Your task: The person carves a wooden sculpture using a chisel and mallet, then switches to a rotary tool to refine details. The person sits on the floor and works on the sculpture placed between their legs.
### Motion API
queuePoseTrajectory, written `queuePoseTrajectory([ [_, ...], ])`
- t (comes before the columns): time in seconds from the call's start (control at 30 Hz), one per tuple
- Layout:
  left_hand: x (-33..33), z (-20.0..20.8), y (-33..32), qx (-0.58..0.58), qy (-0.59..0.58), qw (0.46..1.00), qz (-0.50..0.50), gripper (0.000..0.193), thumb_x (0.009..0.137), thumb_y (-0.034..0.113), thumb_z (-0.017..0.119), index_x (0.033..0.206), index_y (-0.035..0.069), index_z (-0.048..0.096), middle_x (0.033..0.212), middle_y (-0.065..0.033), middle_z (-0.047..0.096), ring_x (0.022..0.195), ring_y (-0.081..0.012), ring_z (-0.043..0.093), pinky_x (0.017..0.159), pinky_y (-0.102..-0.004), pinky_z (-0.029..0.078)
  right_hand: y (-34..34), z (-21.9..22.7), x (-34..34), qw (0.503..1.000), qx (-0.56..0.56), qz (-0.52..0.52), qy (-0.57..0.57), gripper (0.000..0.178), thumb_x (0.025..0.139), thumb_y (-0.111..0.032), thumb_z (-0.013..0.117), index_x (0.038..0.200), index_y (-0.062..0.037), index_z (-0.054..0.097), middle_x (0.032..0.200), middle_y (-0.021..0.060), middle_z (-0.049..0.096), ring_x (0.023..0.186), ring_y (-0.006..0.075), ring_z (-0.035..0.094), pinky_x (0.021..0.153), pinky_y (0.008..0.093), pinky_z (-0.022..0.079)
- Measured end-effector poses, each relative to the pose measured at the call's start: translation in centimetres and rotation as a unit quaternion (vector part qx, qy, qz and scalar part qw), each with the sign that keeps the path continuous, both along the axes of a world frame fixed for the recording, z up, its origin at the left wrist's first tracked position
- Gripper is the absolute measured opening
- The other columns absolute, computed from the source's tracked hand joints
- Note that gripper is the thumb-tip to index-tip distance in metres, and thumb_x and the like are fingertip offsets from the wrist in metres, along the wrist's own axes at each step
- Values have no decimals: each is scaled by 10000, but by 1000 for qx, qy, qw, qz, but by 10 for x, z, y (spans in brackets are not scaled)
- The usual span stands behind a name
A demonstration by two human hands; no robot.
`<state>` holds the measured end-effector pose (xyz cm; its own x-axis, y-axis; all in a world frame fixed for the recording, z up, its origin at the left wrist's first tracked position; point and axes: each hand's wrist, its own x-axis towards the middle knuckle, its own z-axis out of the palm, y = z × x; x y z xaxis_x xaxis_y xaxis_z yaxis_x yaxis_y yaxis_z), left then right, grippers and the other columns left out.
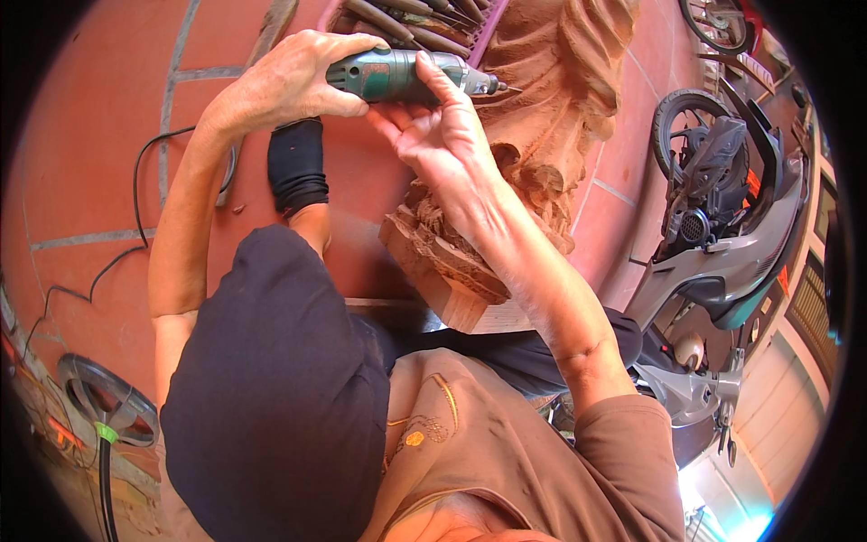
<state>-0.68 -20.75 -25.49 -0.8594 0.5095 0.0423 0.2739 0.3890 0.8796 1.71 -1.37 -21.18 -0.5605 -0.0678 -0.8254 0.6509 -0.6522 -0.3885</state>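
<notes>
Left hand (293,79): grasping the rear end of the tool, fingers over its upper side and thumb along the lower side.
Right hand (444,137): grasping the front part of the same tool, thumb laid on the casing, palm partly turned to view.
Handheld rotary grinder (397,79): green and grey, held lengthwise between both hands, its nose directed at the carving's left edge.
Grinder bit (509,88): slim and pointed, at the carving's left edge; whether it touches the wood cannot be told.
Wood carving (564,77): reddish brown, cut in flowing folds, with a rougher lower end beneath the right forearm.
Tool tray (490,33): purple-rimmed, beside the carving's upper left edge.
Carving chisels (438,40): several, lying side by side in the tray, handles brown.
Tiled floor (86,172): red, with grey joints.
Black cable (136,176): in a loose, bent line across the floor's left part.
Dark sock (296,164): on the person's foot, below the left hand.
Motorcycle (768,230): grey, near the floor's right edge, well apart from the carving.
</notes>
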Motion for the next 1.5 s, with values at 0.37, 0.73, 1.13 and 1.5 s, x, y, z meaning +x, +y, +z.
queuePoseTrajectory([
  [0.37, -15, 1, 12, 17, 47, 999, 16, 648, 683, 142, 740, 1300, 37, 574, 1038, -199, 685, 933, -337, 661, 884, -390, 507, 13, 5, -18, 999, -25, 15, 30, 482, 865, -190, 789, 1254, -76, 527, 1299, 104, 558, 1258, 318, 529, 1109, 558, 406],
  [0.73, -28, 2, 20, 1, 77, 997, 23, 635, 694, 143, 735, 1304, 59, 579, 1054, -197, 686, 940, -326, 667, 878, -391, 515, 20, 5, -32, 998, -43, -5, 44, 429, 834, -175, 816, 1175, -108, 565, 1251, 98, 598, 1253, 314, 534, 1102, 601, 399],
  [1.13, -40, 5, 28, 12, 122, 992, 33, 628, 693, 159, 754, 1289, 43, 590, 1032, -197, 699, 930, -318, 687, 851, -386, 524, 25, 8, -45, 998, -36, -9, 41, 350, 855, -187, 796, 1147, -143, 608, 1245, 85, 627, 1229, 307, 566, 1105, 584, 395],
  [1.5, -45, 21, 34, -22, 91, 995, 39, 638, 696, 187, 780, 1292, 55, 594, 1046, -199, 702, 945, -334, 685, 847, -402, 525, 33, 4, -54, 996, -48, 5, 70, 407, 846, -210, 807, 1169, -126, 574, 1130, 50, 635, 1091, 281, 603, 998, 565, 481],
])
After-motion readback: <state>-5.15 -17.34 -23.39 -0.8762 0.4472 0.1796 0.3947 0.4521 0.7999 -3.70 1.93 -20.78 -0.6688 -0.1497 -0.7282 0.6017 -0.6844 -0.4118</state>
